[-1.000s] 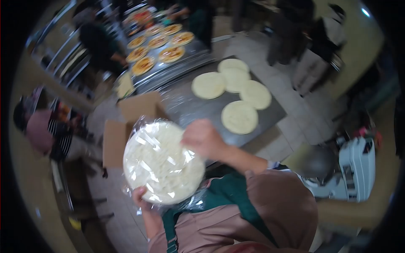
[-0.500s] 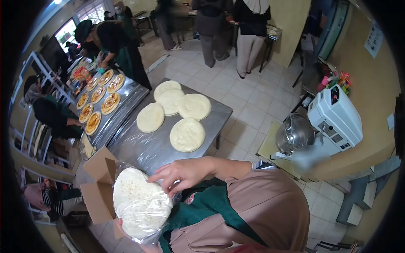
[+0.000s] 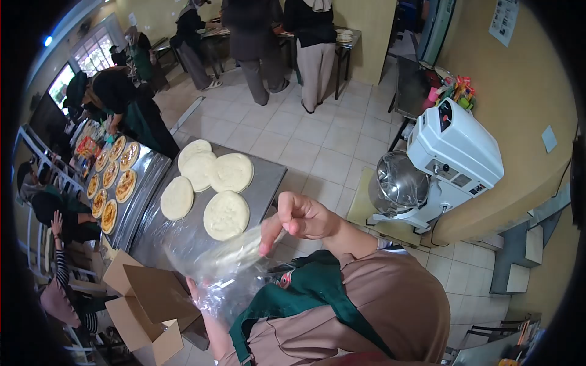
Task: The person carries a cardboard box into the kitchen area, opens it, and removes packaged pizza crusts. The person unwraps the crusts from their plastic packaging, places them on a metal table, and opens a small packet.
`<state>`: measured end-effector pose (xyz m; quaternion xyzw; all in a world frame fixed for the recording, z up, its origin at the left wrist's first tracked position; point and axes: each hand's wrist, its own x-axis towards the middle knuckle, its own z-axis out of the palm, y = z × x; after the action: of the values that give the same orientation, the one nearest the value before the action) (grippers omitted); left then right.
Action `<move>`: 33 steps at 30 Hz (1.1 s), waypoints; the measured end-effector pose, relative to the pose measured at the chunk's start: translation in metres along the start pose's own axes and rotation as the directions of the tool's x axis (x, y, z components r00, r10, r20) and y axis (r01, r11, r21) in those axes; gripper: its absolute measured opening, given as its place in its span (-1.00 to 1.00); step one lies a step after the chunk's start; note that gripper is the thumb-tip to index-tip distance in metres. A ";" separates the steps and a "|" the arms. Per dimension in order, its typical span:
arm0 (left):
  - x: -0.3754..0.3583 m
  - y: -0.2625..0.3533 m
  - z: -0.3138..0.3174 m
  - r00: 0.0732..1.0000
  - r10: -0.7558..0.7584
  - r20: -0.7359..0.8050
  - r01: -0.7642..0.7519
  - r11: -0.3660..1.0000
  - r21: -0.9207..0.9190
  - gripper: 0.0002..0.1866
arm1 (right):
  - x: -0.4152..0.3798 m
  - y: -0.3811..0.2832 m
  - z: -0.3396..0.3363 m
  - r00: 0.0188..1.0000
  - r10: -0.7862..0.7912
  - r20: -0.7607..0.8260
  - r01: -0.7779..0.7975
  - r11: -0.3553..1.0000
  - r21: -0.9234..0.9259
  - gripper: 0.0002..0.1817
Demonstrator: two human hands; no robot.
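A round pale pizza base [image 3: 235, 251], blurred and seen almost edge-on, is in a clear plastic bag [image 3: 229, 293]. My right hand [image 3: 299, 221] is closed in a pinch at the upper right end of the bag and base. Which of the two its fingertips grip is hard to make out. My left hand [image 3: 195, 291] is at the lower left side of the bag, its fingers mostly hidden by the crumpled plastic. Several plain bases, including a dimpled one [image 3: 226, 215], lie on the metal table [image 3: 268, 177] beyond my hands.
An open cardboard box [image 3: 137, 305] stands left of the bag. Topped pizzas [image 3: 126, 186] lie on a metal surface at the left, where people [image 3: 131, 110] work. A white mixer [image 3: 455, 149] with a steel bowl [image 3: 403, 180] stands at the right.
The bagged base has tipped from facing me to nearly edge-on. My right hand has risen and moved right, pinching its end. The view has shifted, and the box shows more fully.
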<state>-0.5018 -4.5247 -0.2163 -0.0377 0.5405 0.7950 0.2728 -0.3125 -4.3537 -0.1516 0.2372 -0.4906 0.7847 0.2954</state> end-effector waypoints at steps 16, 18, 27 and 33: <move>-0.030 -0.046 0.076 0.583 -0.591 0.557 0.337 0.800 0.496 -0.82 | -0.040 0.006 -0.017 0.981 0.162 0.111 -0.086 0.860 -0.502 -0.95; -0.032 -0.042 0.078 0.627 -0.589 0.510 0.386 0.804 0.453 -0.85 | -0.042 0.003 -0.023 0.986 0.149 0.075 -0.102 0.895 -0.435 -0.94; -0.045 -0.039 0.081 0.711 -0.296 0.638 -0.071 0.872 0.484 -0.92 | -0.049 0.003 -0.053 0.720 0.525 -0.454 -0.611 0.169 -0.773 -0.73; -0.045 -0.053 0.079 0.597 -0.341 0.726 -0.135 0.849 0.510 -0.89 | -0.053 0.046 -0.046 0.807 0.373 -0.458 -0.407 -0.211 -0.889 -0.65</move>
<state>-0.4200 -4.4590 -0.2120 0.3618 0.5499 0.5334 0.5312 -0.3108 -4.3402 -0.2342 -0.2237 -0.9380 0.2374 0.1170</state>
